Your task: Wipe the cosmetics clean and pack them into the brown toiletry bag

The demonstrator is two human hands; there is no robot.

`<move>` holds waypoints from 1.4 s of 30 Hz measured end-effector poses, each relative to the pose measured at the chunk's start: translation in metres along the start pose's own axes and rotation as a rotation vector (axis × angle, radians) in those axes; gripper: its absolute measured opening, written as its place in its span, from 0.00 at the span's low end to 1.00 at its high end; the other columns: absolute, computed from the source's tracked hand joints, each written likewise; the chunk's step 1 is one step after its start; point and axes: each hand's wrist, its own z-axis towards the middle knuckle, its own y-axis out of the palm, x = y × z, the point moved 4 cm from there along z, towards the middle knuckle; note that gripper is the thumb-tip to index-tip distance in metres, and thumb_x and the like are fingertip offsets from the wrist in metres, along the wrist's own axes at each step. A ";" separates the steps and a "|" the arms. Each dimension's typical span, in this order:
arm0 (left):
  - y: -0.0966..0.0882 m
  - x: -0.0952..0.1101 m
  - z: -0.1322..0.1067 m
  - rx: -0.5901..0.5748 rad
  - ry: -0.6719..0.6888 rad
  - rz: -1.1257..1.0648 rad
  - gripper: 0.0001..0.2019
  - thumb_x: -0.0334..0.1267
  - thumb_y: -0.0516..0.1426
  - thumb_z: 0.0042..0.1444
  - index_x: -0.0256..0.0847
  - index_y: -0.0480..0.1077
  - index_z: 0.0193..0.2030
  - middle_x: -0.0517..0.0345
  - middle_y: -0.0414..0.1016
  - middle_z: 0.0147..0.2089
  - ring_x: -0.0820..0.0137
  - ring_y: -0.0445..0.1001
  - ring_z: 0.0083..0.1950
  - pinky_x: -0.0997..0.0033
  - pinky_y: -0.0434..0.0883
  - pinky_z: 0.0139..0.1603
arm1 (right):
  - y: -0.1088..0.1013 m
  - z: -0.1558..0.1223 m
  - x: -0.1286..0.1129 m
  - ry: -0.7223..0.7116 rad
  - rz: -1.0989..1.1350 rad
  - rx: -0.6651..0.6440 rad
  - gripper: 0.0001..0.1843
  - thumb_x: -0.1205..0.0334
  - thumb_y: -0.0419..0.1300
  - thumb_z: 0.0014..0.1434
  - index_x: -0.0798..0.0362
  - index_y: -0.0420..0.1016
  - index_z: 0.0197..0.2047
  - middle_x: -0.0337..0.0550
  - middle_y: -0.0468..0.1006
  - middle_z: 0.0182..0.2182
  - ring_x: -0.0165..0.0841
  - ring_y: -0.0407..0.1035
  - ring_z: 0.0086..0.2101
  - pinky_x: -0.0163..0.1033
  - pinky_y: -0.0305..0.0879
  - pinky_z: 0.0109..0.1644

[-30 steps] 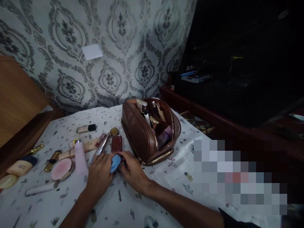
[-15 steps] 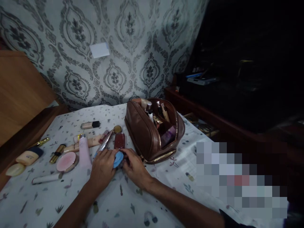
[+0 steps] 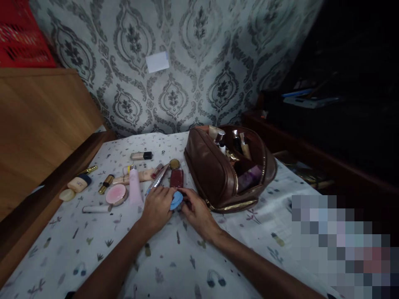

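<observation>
My left hand [image 3: 158,210] is closed on a small, soft-looking blue piece [image 3: 176,200] with a wavy edge; its exact kind is unclear. Right beside it, my right hand [image 3: 200,215] has its fingers bent inward, and what lies in them is hidden. Just beyond the hands are a dark red flat case [image 3: 176,178], a silvery tube [image 3: 159,177] and a round gold-brown item [image 3: 174,163]. To the left, a pale pink tube [image 3: 134,185] lies near a pink round compact [image 3: 116,194]. An unzipped brown makeup bag [image 3: 210,166] stands right of the hands, holding several bottles and a purple item.
More cosmetics lie on the left of the patterned cloth [image 3: 174,249]: a black-capped bottle [image 3: 141,155], a gold-and-black tube [image 3: 106,183], a white stick [image 3: 96,209] and a navy-capped bottle [image 3: 79,182]. A wooden cabinet [image 3: 46,112] borders the left; wallpaper stands behind.
The view has turned left, so everything sits further right in the picture. Both hands stay together around the blue piece, with little visible change in their grip.
</observation>
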 end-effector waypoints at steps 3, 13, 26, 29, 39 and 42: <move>0.000 0.000 -0.001 -0.006 0.012 0.014 0.17 0.24 0.51 0.54 0.38 0.72 0.48 0.49 0.78 0.41 0.57 0.75 0.44 0.58 0.68 0.48 | 0.000 0.000 0.000 0.002 0.020 -0.005 0.26 0.75 0.52 0.53 0.53 0.69 0.56 0.49 0.76 0.48 0.36 0.73 0.46 0.45 0.70 0.53; 0.001 -0.001 0.000 0.004 0.049 0.095 0.15 0.25 0.50 0.58 0.37 0.72 0.48 0.49 0.77 0.38 0.57 0.74 0.41 0.58 0.69 0.44 | 0.002 0.001 0.009 0.007 0.055 -0.006 0.25 0.73 0.53 0.53 0.54 0.70 0.55 0.49 0.76 0.48 0.35 0.74 0.44 0.43 0.71 0.51; 0.006 -0.007 -0.005 0.094 0.009 -0.046 0.19 0.25 0.53 0.51 0.38 0.71 0.50 0.48 0.77 0.44 0.55 0.72 0.47 0.55 0.68 0.52 | 0.001 -0.001 0.002 -0.003 0.034 -0.017 0.25 0.75 0.52 0.54 0.54 0.69 0.55 0.50 0.75 0.48 0.35 0.73 0.45 0.44 0.69 0.53; 0.007 -0.007 -0.005 0.104 0.033 -0.022 0.20 0.24 0.53 0.48 0.39 0.71 0.49 0.49 0.78 0.42 0.55 0.73 0.45 0.56 0.69 0.49 | 0.002 -0.001 0.002 0.011 0.016 -0.014 0.25 0.75 0.52 0.54 0.54 0.68 0.55 0.50 0.75 0.47 0.35 0.72 0.45 0.44 0.69 0.53; 0.011 -0.007 -0.008 0.150 0.057 0.022 0.22 0.23 0.52 0.46 0.39 0.70 0.49 0.49 0.77 0.40 0.55 0.73 0.44 0.56 0.68 0.48 | 0.003 -0.002 0.003 0.021 0.030 -0.011 0.26 0.77 0.53 0.53 0.54 0.69 0.56 0.49 0.75 0.48 0.35 0.71 0.46 0.44 0.68 0.53; 0.012 -0.007 -0.008 0.176 0.068 0.022 0.22 0.23 0.52 0.45 0.39 0.70 0.49 0.49 0.77 0.41 0.55 0.73 0.44 0.56 0.69 0.48 | 0.003 -0.003 0.004 0.012 0.023 0.003 0.27 0.78 0.53 0.52 0.55 0.69 0.55 0.49 0.75 0.48 0.36 0.71 0.47 0.44 0.68 0.54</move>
